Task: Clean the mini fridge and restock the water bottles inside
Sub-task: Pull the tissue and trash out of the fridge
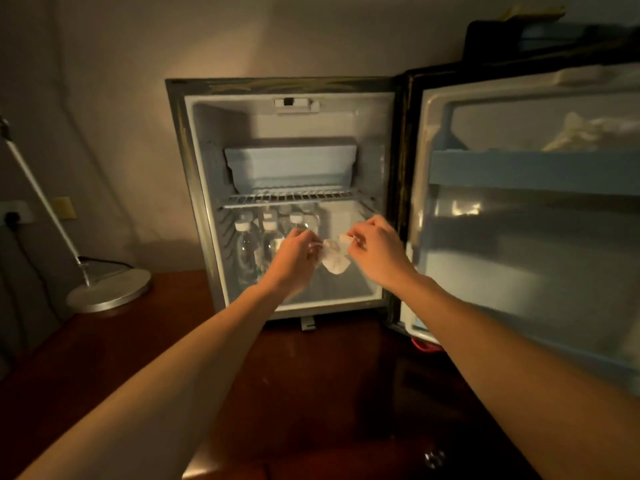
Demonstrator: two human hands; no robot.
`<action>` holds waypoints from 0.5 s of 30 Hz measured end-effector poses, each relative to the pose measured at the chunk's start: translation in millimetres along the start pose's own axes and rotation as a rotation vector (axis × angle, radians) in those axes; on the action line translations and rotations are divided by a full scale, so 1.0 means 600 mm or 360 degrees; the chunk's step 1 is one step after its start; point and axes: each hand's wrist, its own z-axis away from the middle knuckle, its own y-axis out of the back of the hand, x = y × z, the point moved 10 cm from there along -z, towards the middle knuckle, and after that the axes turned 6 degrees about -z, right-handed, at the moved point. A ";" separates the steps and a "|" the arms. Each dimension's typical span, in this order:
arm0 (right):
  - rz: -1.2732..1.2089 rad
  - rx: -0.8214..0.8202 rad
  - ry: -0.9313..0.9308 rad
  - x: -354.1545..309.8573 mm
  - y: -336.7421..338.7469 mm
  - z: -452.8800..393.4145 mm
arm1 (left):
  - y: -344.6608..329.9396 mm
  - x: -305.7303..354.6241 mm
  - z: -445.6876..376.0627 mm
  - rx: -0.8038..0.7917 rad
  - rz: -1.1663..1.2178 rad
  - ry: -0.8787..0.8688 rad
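The mini fridge [194, 174] stands open on a dark wooden surface, its door [519, 174] swung out to the right. Several clear water bottles [247, 247] with white caps stand on the lower left floor under a wire shelf [294, 197]. A pale ice compartment [291, 164] sits above the shelf. Both hands are in front of the lower opening. My left hand [294, 261] and my right hand [375, 252] each pinch a side of a small white wipe [334, 261] held between them.
A desk lamp with a round metal base [109, 291] stands to the left, its cord running to a wall outlet [14, 216]. Crumpled pale material [588, 133] lies in the upper door shelf. A dark object [540, 36] sits on top of the fridge.
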 end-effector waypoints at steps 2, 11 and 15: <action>-0.0026 0.0006 0.0012 0.007 0.011 0.048 | -0.019 0.027 0.040 -0.0047 0.0065 -0.0036; 0.0036 0.0013 -0.0140 0.083 0.094 0.265 | -0.120 0.157 0.167 -0.0201 0.0266 -0.0162; 0.0206 -0.0019 -0.0163 0.125 0.130 0.357 | -0.195 0.235 0.213 -0.0364 0.0359 -0.0257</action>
